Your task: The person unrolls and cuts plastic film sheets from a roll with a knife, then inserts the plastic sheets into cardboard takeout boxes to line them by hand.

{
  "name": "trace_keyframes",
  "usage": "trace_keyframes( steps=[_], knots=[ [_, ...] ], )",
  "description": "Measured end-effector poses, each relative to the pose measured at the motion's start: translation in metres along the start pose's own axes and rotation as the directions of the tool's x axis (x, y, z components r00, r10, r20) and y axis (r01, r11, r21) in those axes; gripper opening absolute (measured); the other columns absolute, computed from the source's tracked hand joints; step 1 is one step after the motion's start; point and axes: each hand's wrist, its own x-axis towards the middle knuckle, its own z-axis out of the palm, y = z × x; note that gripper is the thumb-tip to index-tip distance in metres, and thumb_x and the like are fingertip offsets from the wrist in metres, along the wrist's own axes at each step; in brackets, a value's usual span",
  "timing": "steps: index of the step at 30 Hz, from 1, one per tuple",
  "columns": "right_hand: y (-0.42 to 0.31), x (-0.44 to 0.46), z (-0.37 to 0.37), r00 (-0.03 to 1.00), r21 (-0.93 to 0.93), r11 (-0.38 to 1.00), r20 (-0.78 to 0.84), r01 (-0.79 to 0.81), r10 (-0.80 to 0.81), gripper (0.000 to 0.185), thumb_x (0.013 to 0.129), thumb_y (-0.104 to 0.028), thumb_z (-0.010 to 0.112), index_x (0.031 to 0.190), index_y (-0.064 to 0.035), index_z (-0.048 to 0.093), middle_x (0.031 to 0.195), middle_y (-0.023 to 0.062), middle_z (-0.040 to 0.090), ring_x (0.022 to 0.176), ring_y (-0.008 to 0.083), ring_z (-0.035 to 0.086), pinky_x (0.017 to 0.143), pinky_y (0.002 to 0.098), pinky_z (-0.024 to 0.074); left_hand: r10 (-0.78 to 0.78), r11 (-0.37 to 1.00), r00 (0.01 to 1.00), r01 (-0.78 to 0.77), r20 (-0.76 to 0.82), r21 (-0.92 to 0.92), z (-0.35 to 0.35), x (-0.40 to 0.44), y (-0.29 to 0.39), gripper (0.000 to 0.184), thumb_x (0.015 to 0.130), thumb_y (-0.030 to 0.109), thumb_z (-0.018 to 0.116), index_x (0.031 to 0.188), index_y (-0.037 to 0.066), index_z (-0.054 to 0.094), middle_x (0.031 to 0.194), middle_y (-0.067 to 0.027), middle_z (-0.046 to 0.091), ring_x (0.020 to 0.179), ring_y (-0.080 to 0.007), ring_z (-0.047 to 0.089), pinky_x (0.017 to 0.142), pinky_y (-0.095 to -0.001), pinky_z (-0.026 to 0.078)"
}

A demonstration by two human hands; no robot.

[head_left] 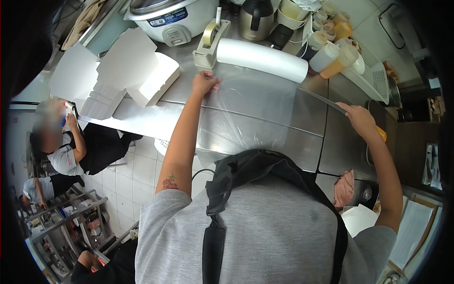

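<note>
A sheet of clear plastic film [250, 106] runs from a white roll [262, 59] across the steel counter toward my body. My left hand [205, 83] is at the film's left edge, just below the tape dispenser [210, 45], its fingers closed on the film. In my right hand [360, 120] is a knife [324, 100] with a long, thin blade and a yellow handle end. The blade points left, and its tip reaches the film's right side near the end of the roll.
Stacked white paper boxes [153, 78] stand at the left beneath a rice cooker [175, 21]. At the back are a thermal jug [255, 21] and several sauce bottles [338, 59]. A pink cloth [344, 188] lies at lower right. Another person [71, 146] stands at the left.
</note>
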Motion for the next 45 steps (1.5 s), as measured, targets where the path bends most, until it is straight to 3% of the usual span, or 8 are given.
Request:
trace_keyframes(
  steps=[9,14,23,29,34,36,42,45],
  knots=[
    [0.025,-0.056,0.042,0.942,0.212,0.927,-0.060,-0.311,0.330,0.051,0.094,-0.013,0.053,0.140,-0.0329,0.047,0.094,0.0194,0.063,0.085,0.0390,0.062,0.074,0.0483,0.0489,-0.114,0.976,0.984,0.137,0.138,-0.169,0.012,-0.063,0.016,0.053,0.080,0.015,0.079,0.114,-0.003,0.043,0.088,-0.0146,0.070,0.070,-0.0161,0.069,0.056,-0.0239,0.054],
    [-0.009,-0.070,0.143,0.809,0.436,0.816,-0.271,-0.380,0.521,0.058,0.095,-0.016,0.055,0.145,-0.0392,0.038,0.085,0.0192,0.059,0.078,0.0387,0.060,0.074,0.0492,0.0480,0.049,0.966,0.993,-0.020,0.105,-0.259,0.031,-0.085,0.013,0.047,0.084,0.011,0.074,0.119,0.004,0.044,0.082,-0.0093,0.069,0.059,-0.0111,0.062,0.052,-0.0214,0.049],
    [-0.048,-0.049,0.176,0.748,0.581,0.657,-0.119,-0.481,0.653,0.062,0.089,-0.026,0.066,0.146,-0.0296,0.042,0.099,0.0139,0.050,0.094,0.0328,0.054,0.087,0.0445,0.0445,0.038,0.989,0.977,-0.006,0.210,-0.147,0.019,-0.083,-0.002,0.017,0.093,0.012,0.063,0.109,0.007,0.059,0.076,-0.0006,0.066,0.059,-0.0045,0.054,0.054,-0.0190,0.044],
    [-0.046,-0.009,0.141,0.678,0.391,0.887,-0.584,-0.247,0.447,0.039,0.086,-0.023,0.069,0.124,-0.0145,0.063,0.106,0.0133,0.057,0.102,0.0318,0.053,0.092,0.0425,0.0422,0.020,0.994,0.987,-0.003,0.158,-0.110,0.024,-0.086,0.003,0.019,0.096,0.016,0.058,0.112,0.006,0.060,0.067,-0.0001,0.062,0.050,-0.0047,0.050,0.048,-0.0201,0.041],
    [-0.119,0.114,0.035,0.654,0.313,0.915,-0.753,0.255,0.075,0.034,0.082,-0.020,0.072,0.115,-0.0152,0.067,0.112,0.0129,0.060,0.109,0.0339,0.052,0.095,0.0406,0.0423,0.148,0.983,0.989,-0.149,0.017,0.109,0.034,-0.089,-0.003,0.018,0.098,0.016,0.054,0.109,0.006,0.063,0.056,0.0025,0.052,0.044,-0.0047,0.044,0.043,-0.0227,0.035],
    [-0.145,0.169,0.029,0.656,0.238,0.881,-0.748,0.408,-0.101,0.053,0.081,-0.023,0.072,0.132,-0.0260,0.057,0.123,0.0144,0.055,0.114,0.0352,0.051,0.097,0.0460,0.0420,0.186,0.966,0.982,-0.178,-0.028,0.187,0.037,-0.091,-0.003,0.017,0.097,0.015,0.054,0.107,0.006,0.065,0.056,0.0039,0.049,0.044,-0.0041,0.042,0.042,-0.0230,0.033],
    [-0.157,0.240,0.034,0.861,0.022,0.951,-0.432,0.309,-0.270,0.089,0.080,-0.040,0.072,0.149,-0.0503,0.016,0.138,0.0155,0.043,0.117,0.0408,0.050,0.093,0.0593,0.0407,0.173,0.981,0.981,-0.164,-0.083,0.108,0.047,-0.115,-0.002,0.016,0.094,0.009,0.058,0.106,0.007,0.068,0.064,0.0065,0.053,0.056,-0.0029,0.036,0.051,-0.0212,0.033],
    [-0.154,0.245,0.030,0.905,0.056,0.955,-0.341,0.290,-0.255,0.087,0.080,-0.044,0.071,0.149,-0.0494,0.019,0.135,0.0160,0.045,0.115,0.0413,0.051,0.092,0.0576,0.0422,0.220,0.971,0.974,-0.214,-0.048,0.104,0.072,-0.135,-0.012,0.018,0.093,0.008,0.058,0.108,0.007,0.068,0.066,0.0076,0.051,0.056,-0.0027,0.035,0.051,-0.0204,0.032]
  ],
)
